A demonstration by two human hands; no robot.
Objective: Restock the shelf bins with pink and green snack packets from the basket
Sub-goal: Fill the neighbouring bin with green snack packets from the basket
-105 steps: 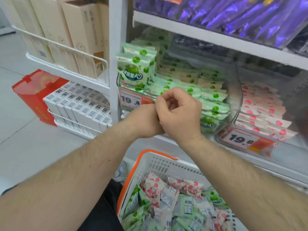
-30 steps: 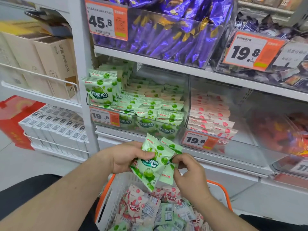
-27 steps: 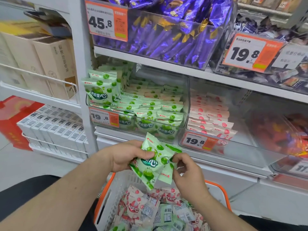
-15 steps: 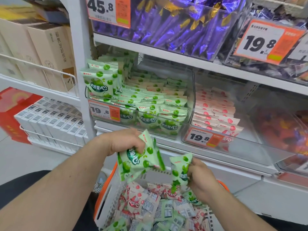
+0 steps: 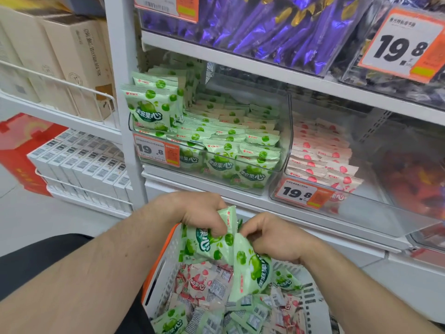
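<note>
My left hand (image 5: 202,210) grips a small stack of green snack packets (image 5: 204,242) above the basket. Right beside it, my right hand (image 5: 272,235) pinches the top of another green packet (image 5: 252,268) that hangs down. The white basket with an orange rim (image 5: 159,268) sits below, full of mixed pink packets (image 5: 196,283) and green ones. On the shelf above, the clear left bin (image 5: 283,145) holds green packets; the clear right bin (image 5: 361,208) holds pink packets (image 5: 320,160).
Purple snack bags (image 5: 277,27) fill the bin on the shelf above. To the left, wire racks hold beige cartons (image 5: 69,56) and white boxes (image 5: 81,162), with a red box (image 5: 21,145) on the floor. Orange price tags (image 5: 156,150) front the bins.
My hands came together again over the basket. The right hand's packet, held apart and lower half a second ago, now hangs right beside the left hand's stack.
</note>
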